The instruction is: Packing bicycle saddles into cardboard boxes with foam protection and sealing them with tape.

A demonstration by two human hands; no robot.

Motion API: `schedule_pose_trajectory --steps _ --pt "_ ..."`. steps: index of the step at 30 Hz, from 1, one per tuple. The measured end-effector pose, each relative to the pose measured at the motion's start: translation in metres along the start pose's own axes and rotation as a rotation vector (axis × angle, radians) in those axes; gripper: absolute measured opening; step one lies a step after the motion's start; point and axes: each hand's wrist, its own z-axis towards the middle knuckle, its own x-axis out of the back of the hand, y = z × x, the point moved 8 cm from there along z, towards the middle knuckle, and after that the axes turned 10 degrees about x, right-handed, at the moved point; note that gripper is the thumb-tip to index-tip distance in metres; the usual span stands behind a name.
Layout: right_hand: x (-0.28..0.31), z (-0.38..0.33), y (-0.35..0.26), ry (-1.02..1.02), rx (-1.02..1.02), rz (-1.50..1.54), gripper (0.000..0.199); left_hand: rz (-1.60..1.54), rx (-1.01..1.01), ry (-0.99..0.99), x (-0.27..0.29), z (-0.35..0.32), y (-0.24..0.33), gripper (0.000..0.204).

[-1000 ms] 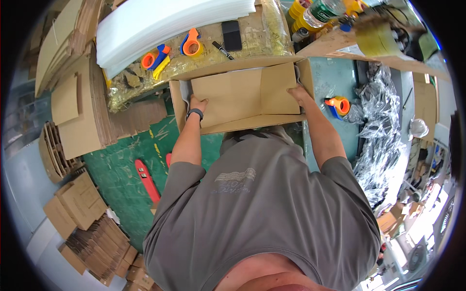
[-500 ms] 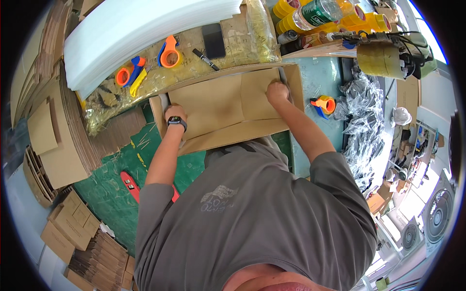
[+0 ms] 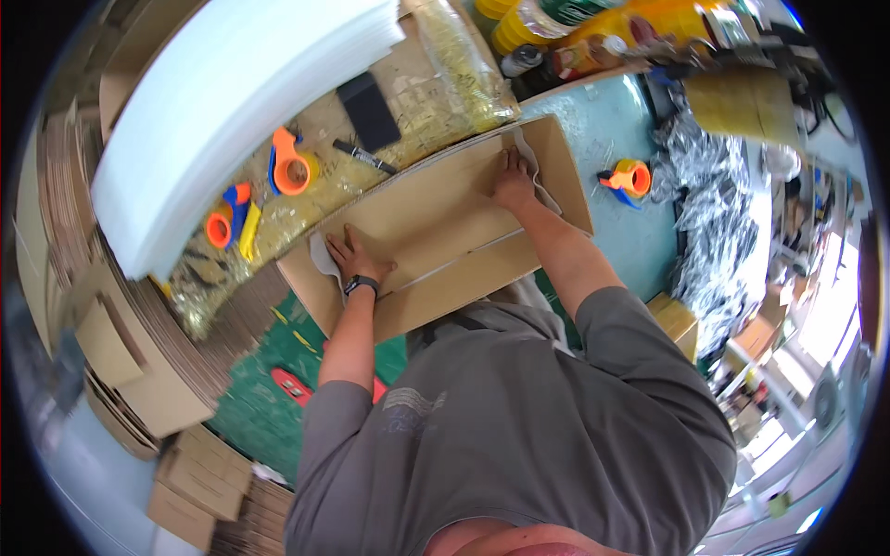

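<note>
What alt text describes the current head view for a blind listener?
A person's left hand and right hand rest inside an open cardboard box, near opposite ends. Beyond it, a worktable holds stacked white sheets, tape dispensers, a marker and a dark phone.

Head cam: left fisheye of pair, upright, looks steeply down over wearer's shirt (image 3: 538, 417), close range. Left hand (image 3: 357, 262) and right hand (image 3: 513, 181) inside open carton (image 3: 436, 232), just above frame center. Worktop (image 3: 422, 102) near edge slants up left to right; green floor (image 3: 255, 408) below near-left corner. Straight edges bend toward rim, black surround.
</note>
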Motion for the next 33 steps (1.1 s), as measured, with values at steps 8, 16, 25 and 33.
schedule_pose_trajectory --steps 8,16,25,33 --pt "0.085 -0.090 0.008 -0.081 0.131 0.565 0.085 -0.248 -0.586 -0.001 0.120 -0.068 0.088 0.046" --pt "0.188 -0.304 0.015 0.538 0.113 0.779 0.060 0.149 -0.560 0.702 0.455 0.050 0.107 0.061" --pt "0.163 -0.382 0.054 0.707 -0.102 0.996 0.039 -0.280 -0.863 0.480 0.455 0.125 0.077 0.038" --pt "0.225 -0.394 0.046 0.551 -0.095 1.083 0.042 -0.274 -1.145 0.478 0.312 -0.120 0.146 0.025"
